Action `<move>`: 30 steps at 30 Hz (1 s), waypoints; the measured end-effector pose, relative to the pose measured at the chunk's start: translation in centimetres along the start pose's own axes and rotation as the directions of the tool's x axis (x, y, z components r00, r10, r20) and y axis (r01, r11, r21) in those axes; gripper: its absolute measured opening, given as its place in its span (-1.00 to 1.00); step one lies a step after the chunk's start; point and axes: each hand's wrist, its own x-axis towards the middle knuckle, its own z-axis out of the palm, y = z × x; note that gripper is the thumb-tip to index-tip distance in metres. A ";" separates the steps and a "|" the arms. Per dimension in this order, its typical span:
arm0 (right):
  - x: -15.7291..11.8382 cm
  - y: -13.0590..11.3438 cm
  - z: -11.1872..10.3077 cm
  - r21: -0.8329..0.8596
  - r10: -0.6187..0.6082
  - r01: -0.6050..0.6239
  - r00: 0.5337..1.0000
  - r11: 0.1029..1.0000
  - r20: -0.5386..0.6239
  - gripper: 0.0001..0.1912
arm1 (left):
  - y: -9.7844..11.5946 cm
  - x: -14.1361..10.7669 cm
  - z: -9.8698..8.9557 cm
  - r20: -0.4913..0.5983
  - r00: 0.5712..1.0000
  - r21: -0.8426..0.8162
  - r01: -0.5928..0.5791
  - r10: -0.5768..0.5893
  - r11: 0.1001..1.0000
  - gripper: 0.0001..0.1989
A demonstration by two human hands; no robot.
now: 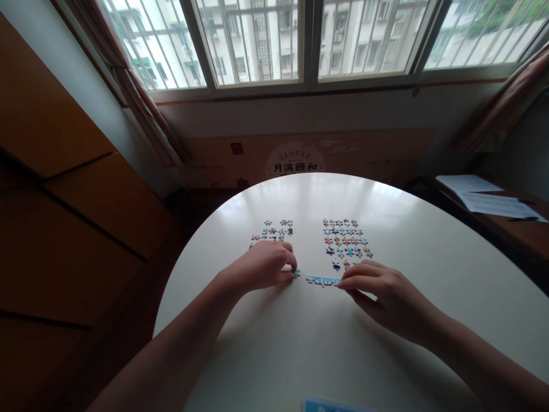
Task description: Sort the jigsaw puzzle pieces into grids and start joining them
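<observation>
Between thumb and fingertips my left hand (268,264) pinches a small bluish jigsaw piece (296,273) just above or on the table. A short strip of joined light-blue jigsaw pieces (321,280) lies a little to its right, the two apart. My right hand (377,286) has its thumb and fingers closed on the strip's right end. Beyond the left hand sits a group of loose jigsaw pieces (273,230), partly hidden by it. Rows of more loose jigsaw pieces (345,232) lie beyond the right hand, which covers some of the nearest ones.
All this rests on a round white table (274,366). A blue printed sheet or box (330,405) shows at the near edge, cut off. On the right, a brown side table (506,229) holds papers (489,203) and pens. Wooden cabinets (64,229) stand left; barred windows are ahead.
</observation>
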 end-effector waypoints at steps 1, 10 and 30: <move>0.0 0.0 0.1 0.000 -0.004 0.004 1.000 1.000 -0.002 -0.75 | 0.0 0.0 0.0 0.008 1.000 0.002 0.001 -0.001 1.000 -0.89; 0.5 0.3 1.7 -0.064 -0.071 0.072 0.997 0.995 0.021 -0.73 | 0.4 0.2 0.1 -0.004 0.999 -0.020 -0.044 0.044 0.999 -0.90; 1.6 -1.3 2.8 -0.181 0.017 0.014 0.985 0.983 0.172 -0.70 | 0.3 0.7 1.0 -0.025 0.994 -0.005 -0.108 0.108 0.994 -0.90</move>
